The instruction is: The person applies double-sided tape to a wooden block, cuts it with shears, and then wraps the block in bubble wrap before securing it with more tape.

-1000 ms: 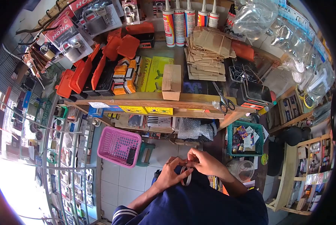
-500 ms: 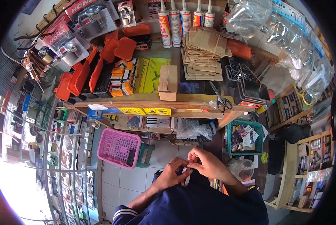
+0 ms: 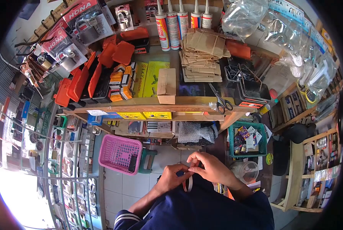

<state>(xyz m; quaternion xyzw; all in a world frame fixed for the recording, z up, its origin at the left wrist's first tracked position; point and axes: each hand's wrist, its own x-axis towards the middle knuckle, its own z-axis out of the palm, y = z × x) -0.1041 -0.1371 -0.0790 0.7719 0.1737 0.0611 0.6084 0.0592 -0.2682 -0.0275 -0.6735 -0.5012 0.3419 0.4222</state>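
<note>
My left hand [image 3: 172, 178] and my right hand [image 3: 211, 168] meet in front of my dark blue shirt, their fingertips pressed together. A narrow white ring-shaped band [image 3: 190, 184], with a bit of red inside, hangs beneath the left fingers, which are closed on it. My right thumb and forefinger pinch at the same spot; whatever lies between them is too small to make out. Beyond my hands stands a wooden counter [image 3: 148, 107] with a small cardboard box [image 3: 166, 86] and scissors [image 3: 219, 100] on it.
A pink basket [image 3: 120, 155] sits left on a green stool [image 3: 147, 161]. To the right are a teal basket [image 3: 248, 155] of small packets and a clear tub [image 3: 248, 171]. Cardboard pieces [image 3: 202, 57], sealant tubes [image 3: 167, 32] and orange-lidded boxes [image 3: 79, 86] crowd the counter.
My left hand has shifted slightly left and its fingers have straightened toward the right fingertips. The white band hangs a little lower left. The whole view has moved slightly.
</note>
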